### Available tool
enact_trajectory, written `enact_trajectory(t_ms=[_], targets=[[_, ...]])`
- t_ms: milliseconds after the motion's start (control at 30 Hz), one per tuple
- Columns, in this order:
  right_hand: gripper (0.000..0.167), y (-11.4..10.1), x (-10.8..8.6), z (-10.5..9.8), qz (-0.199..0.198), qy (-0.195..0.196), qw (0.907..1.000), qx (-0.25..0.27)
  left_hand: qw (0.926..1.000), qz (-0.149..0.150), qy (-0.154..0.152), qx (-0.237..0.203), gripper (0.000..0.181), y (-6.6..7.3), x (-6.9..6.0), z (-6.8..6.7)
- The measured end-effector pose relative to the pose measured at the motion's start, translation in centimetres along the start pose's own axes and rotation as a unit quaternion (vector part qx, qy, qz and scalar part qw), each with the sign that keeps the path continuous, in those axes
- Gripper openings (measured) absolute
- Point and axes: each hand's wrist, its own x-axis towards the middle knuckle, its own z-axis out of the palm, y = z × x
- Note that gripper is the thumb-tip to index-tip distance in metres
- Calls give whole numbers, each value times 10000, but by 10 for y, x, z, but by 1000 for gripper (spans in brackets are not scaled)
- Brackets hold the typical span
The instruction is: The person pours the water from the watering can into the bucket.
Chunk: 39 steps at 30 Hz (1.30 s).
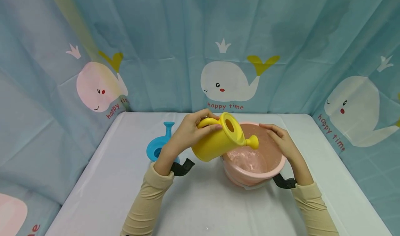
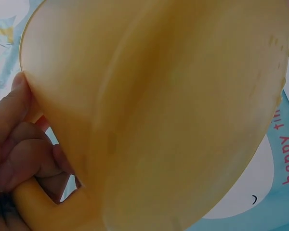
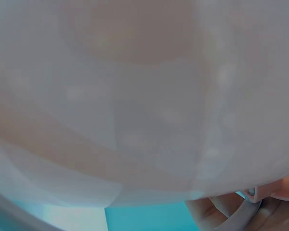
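A yellow toy watering can (image 1: 210,145) is held by its handle in my left hand (image 1: 191,131), raised beside the basin. It tilts to the right, its spout (image 1: 251,142) over the pink basin (image 1: 229,166). In the left wrist view, the can's body (image 2: 183,120) fills most of the picture, and curled fingers (image 2: 29,163) hold it near the handle. My right hand (image 1: 283,141) grips the basin's far right rim. Water (image 1: 247,158) lies in the basin. The right wrist view shows mostly the basin's blurred outer wall (image 3: 149,106), with part of the hand at lower right.
A blue toy watering can (image 1: 153,146) stands on the white table (image 1: 103,180), partly behind my left forearm. A blue curtain with whale prints (image 1: 175,55) hangs along the back and sides of the table. Black straps (image 1: 182,168) are on both wrists.
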Motion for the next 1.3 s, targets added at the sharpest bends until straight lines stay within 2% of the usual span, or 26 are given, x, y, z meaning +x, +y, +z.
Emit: enact_trajectory(t_ms=[267,1067,1300], targets=[[38,0,0,0,2,3,10000,38,10000,-61,19,-8,20,1,-1,-1],[39,0,0,0,106,23,9999,13,9999,160,-10,39,20,1,-3,-2],[38,0,0,0,41,15,10000,32,9999,93,-39,33,21,4,-3,-2]])
